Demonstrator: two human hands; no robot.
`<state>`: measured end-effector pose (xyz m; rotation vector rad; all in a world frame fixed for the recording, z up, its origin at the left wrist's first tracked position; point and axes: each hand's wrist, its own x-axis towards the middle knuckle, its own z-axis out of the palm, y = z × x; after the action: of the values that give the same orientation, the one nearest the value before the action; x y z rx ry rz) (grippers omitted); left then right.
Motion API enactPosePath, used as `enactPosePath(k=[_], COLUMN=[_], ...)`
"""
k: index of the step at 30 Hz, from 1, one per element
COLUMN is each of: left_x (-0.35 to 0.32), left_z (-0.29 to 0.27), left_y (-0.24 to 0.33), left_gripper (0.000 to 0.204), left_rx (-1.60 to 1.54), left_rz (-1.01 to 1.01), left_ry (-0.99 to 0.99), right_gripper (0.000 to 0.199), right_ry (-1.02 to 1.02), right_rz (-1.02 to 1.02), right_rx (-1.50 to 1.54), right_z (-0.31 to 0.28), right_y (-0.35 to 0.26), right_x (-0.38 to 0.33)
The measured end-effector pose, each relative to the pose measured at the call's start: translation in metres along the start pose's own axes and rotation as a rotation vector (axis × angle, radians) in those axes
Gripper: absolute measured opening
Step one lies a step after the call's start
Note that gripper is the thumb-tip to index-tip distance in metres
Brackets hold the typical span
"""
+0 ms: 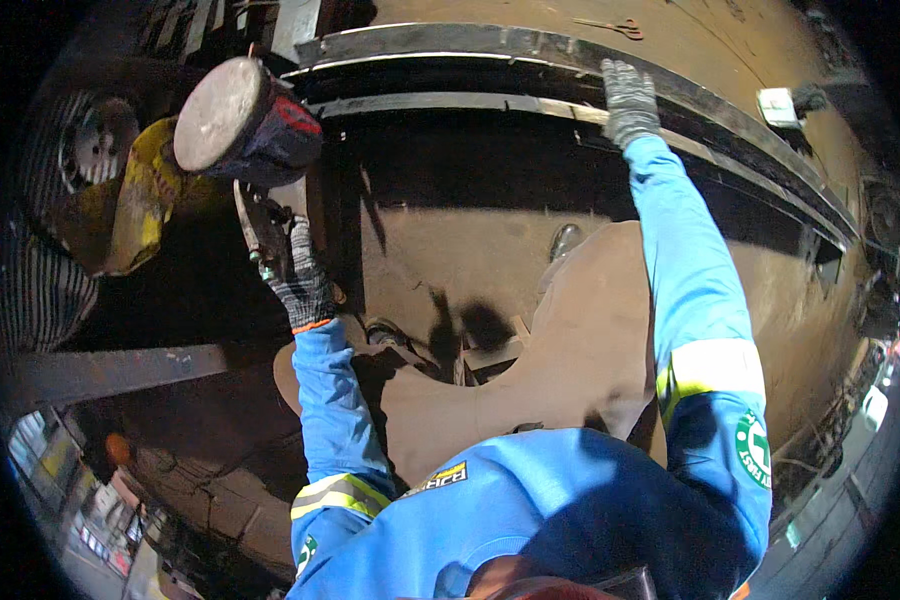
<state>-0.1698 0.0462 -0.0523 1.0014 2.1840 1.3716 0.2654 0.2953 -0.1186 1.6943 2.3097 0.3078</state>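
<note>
My left hand (307, 280), in a grey knitted glove with an orange cuff, is closed around a worn metal tool (258, 222) with long arms. What kind of tool it is, I cannot make out. Just beyond it stands a dark round container (288, 135) with a pale, scuffed top and a red patch. On the right, my gloved right hand (630, 103) lies flat with fingers stretched out across a long steel beam (420, 102). Nothing shows in that hand.
A yellow sack (150, 195) and a round metal part (98, 143) are at the left. Scissors-like orange-handled tool (615, 27) lies beyond the beam. A white box (778, 107) sits at the far right. A flat metal bar (120, 375) crosses the lower left.
</note>
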Motion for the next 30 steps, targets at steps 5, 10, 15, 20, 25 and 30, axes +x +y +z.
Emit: enactPosePath(k=[5,10,15,20,25,30], left_x=[0.002,0.000,-0.011,-0.007,0.014,0.009], left_z=[-0.001,-0.003,0.002,-0.017,0.009,0.008], left_y=[-0.007,-0.011,-0.018,-0.011,0.007,-0.007], left_gripper=[0.018,0.013,0.022,0.013,0.010,0.019], left_rx=[0.268,0.081,-0.074,-0.039,0.056,-0.116], left_rz=[0.310,0.050,0.057,-0.056,0.171,0.089], left_ry=[0.009,0.041,0.112,0.022,0.033,0.058], right_gripper=[0.093,0.102,0.109,0.114,0.120,0.096], right_ry=[-0.048,-0.106,-0.206,-0.194,-0.243,-0.178], right_rz=[-0.020,-0.034,-0.045,-0.060,0.061,-0.035], right_rx=[0.116,0.107,0.163,0.222,0.176,0.138], right_z=[-0.014,-0.019,-0.014,-0.021,-0.025,-0.088], right_y=[-0.007,-0.009,0.007,-0.001,-0.001,-0.054], right_x=[-0.003,0.004,0.016,0.020,0.012,-0.035])
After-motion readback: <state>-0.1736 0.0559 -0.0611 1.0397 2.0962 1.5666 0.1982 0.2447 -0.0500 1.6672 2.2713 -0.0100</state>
